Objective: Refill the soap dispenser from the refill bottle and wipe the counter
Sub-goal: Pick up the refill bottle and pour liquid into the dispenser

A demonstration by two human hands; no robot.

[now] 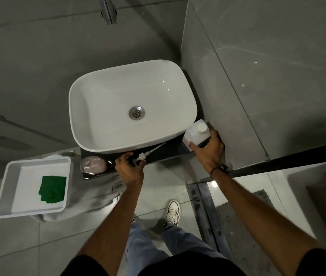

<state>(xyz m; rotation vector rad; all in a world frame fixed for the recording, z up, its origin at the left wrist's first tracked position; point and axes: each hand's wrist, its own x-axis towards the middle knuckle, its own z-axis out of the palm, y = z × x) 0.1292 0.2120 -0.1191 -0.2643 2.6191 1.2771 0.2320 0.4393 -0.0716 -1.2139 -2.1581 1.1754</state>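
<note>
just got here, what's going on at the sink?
A person is partway through refilling a soap dispenser. The dispenser bottle stands open on the dark counter, left of the hands. The left hand holds the removed pump head, its tube lying against the white basin. The right hand grips the white refill bottle at the counter's right end; its cap looks still on, so no pouring yet. A green cloth sits unused in a white tray to the left.

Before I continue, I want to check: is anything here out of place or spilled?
No spill is visible. The pump is out of the soap dispenser, lying on the counter under the left hand. The refill bottle remains capped.
</note>
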